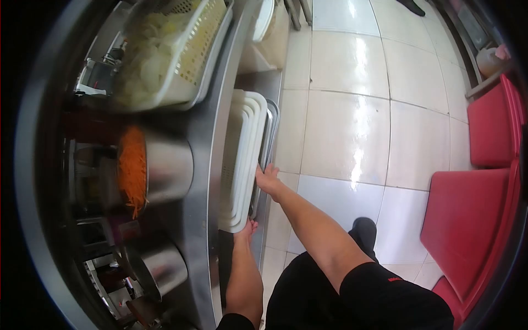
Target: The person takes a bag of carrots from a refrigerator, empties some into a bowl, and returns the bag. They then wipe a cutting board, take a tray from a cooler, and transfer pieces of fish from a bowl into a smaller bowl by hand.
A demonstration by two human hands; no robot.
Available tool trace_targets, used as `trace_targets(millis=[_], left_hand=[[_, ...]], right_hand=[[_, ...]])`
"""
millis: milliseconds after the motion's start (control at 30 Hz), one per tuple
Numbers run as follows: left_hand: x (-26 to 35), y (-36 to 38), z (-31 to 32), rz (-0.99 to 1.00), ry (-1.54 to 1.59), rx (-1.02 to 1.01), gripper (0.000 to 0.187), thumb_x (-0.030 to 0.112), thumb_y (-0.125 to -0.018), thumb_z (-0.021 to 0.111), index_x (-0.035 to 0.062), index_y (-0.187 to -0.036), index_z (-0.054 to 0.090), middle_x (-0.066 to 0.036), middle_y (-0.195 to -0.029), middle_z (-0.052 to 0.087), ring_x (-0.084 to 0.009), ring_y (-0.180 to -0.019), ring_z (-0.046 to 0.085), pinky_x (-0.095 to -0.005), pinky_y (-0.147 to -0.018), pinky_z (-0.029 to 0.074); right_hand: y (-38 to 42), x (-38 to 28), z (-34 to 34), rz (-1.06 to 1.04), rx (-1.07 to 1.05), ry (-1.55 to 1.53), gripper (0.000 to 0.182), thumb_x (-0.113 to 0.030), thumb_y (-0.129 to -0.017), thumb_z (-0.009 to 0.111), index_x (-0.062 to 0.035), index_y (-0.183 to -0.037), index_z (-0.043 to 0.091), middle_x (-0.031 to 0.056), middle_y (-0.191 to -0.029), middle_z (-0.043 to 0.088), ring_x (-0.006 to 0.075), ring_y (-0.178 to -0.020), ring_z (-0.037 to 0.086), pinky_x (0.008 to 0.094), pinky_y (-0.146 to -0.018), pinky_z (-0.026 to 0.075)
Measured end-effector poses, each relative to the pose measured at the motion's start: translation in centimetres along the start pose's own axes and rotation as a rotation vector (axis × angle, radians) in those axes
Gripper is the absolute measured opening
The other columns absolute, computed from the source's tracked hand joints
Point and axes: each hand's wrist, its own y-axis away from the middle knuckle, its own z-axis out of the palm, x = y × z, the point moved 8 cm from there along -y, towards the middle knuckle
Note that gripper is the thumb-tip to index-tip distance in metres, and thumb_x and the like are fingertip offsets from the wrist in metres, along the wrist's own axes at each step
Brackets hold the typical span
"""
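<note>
"What are the hands doing?"
"The right hand (268,181) rests with thumb and fingers apart at the rim; the left hand's (246,230) grip is partly hidden, unclear, perhaps steadying the white basket stack (242,170) on the low shelf (263,81)"
"Room?"
"The worktop's (201,231) edge crowds one side; floor (346,132) opens opposite"

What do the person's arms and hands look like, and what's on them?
Both the left hand and right hand look bare, with no gloves showing. The forearms are bare too. The right sleeve is short and black with a small red mark; the left sleeve is black.
</note>
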Motion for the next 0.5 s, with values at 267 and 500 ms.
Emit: trace_targets(millis=[267,500], left_hand=[[4.2,6.5,4.9,0.17,-0.126,-0.198,0.069,0.047,-0.096,0.054,0.0048,-0.146,0.034,-0.014,-0.134,0.054,-0.0226,-0.121,0.052,-0.0387,-0.089,0.048],[-2.4,23.8,1.4,0.391,-0.44,-0.077,0.078,0.044,-0.086,0.064,-0.0044,-0.141,0.038,-0.028,-0.142,0.043,-0.039,-0.134,0.041,-0.0411,-0.112,0.032]], right_hand=[[9.8,-1.9,-1.1,-0.154,-0.3,-0.236,0.105,-0.085,-0.082,0.025,-0.014,-0.155,-0.002,0.0131,-0.162,-0.01,0.0299,-0.149,-0.008,0.052,-0.118,0.006],[22.6,12.5,-7.9,0.121,-0.033,0.421,0.073,-0.054,-0.093,0.052,0.0034,-0.138,0.047,0.0219,-0.142,0.047,0.0348,-0.133,0.042,0.0463,-0.11,0.032]])
